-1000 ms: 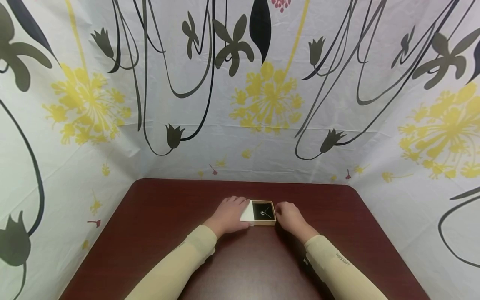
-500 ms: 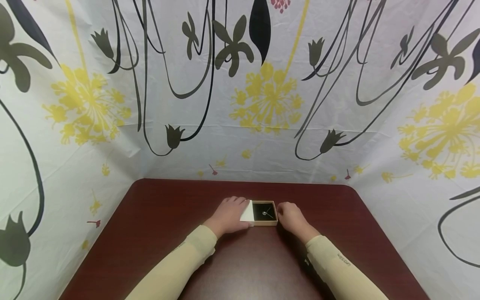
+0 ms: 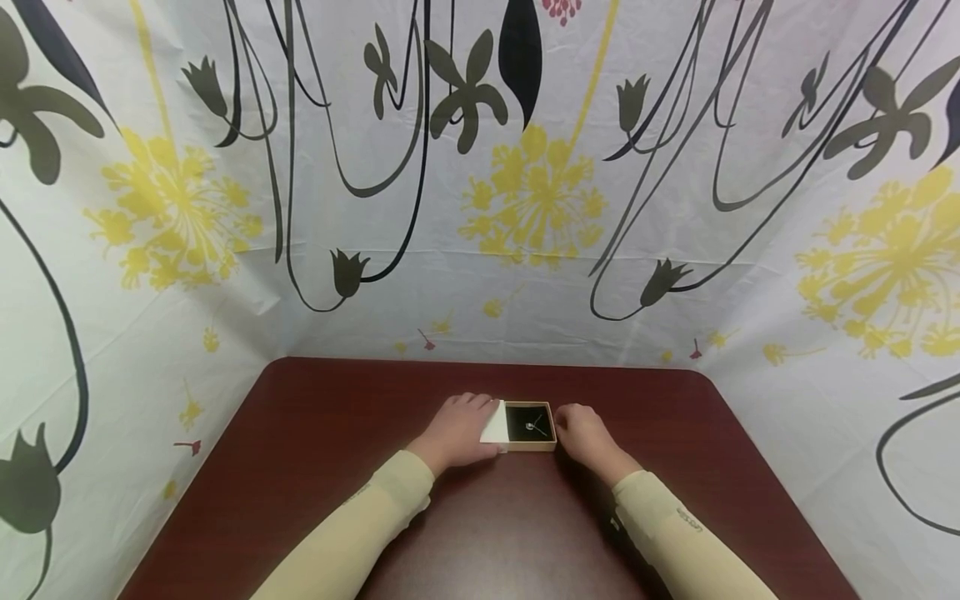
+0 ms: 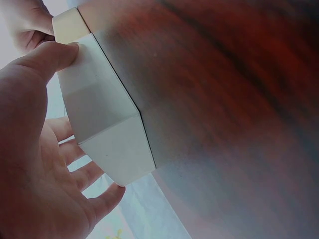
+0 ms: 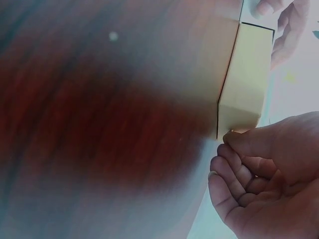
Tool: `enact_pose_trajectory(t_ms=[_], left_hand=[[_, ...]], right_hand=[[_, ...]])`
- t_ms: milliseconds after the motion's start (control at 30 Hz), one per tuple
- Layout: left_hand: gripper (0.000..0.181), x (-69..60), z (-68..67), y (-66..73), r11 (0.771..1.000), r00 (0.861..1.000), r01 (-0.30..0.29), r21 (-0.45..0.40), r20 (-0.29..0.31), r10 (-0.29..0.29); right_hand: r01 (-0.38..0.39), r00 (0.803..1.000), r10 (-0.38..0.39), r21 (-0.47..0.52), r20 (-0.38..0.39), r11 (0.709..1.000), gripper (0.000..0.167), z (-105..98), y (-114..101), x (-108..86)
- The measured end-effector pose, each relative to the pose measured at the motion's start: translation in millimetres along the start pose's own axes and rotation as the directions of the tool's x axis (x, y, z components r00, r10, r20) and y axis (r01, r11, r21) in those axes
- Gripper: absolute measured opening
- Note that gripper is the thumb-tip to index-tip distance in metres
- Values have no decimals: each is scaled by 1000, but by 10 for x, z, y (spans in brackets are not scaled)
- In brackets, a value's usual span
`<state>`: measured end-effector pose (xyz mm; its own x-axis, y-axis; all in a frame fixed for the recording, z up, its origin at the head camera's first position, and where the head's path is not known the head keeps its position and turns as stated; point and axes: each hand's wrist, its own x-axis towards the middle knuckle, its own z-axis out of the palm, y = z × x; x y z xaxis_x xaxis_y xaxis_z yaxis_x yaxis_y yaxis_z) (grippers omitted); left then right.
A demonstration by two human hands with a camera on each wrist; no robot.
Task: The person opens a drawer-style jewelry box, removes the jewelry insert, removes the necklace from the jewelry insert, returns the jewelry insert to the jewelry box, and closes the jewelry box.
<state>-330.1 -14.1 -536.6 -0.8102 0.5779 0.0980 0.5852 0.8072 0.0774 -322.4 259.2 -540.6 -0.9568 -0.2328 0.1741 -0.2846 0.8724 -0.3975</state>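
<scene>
Floral-printed curtain (image 3: 525, 312) backs a red-brown table (image 3: 480, 542); towards its far edge, between both hands, a silvery pendant necklace (image 3: 530, 426) lies on black insert (image 3: 517, 413) in a cream tray (image 3: 531, 447), part-way out of its white sleeve (image 3: 493, 423). Left hand (image 3: 459, 429) grips the sleeve, thumb on the near side; right hand (image 3: 585, 433) is curled at the tray's end, seemingly pinching it, hold partly hidden. Likely risk: too sharp a pull, or a slackened left grip, could free the tray abruptly, spilling the necklace.

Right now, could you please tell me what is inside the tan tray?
A small silvery item lies on black lining in the tan tray; anything under the white sleeve is covered.
</scene>
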Motion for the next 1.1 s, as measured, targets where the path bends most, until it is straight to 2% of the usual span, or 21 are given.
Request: enact_pose_trajectory(t_ms=[267, 1100], left_hand=[[87, 13, 36, -19, 1000, 1000, -8, 10, -12, 8], [89, 0, 2, -5, 1000, 1000, 3, -18, 10, -3]], right_hand=[[15, 1000, -15, -6, -14, 1000, 15, -18, 3, -16], [18, 1000, -18, -18, -5, 1000, 13, -74, 67, -45]])
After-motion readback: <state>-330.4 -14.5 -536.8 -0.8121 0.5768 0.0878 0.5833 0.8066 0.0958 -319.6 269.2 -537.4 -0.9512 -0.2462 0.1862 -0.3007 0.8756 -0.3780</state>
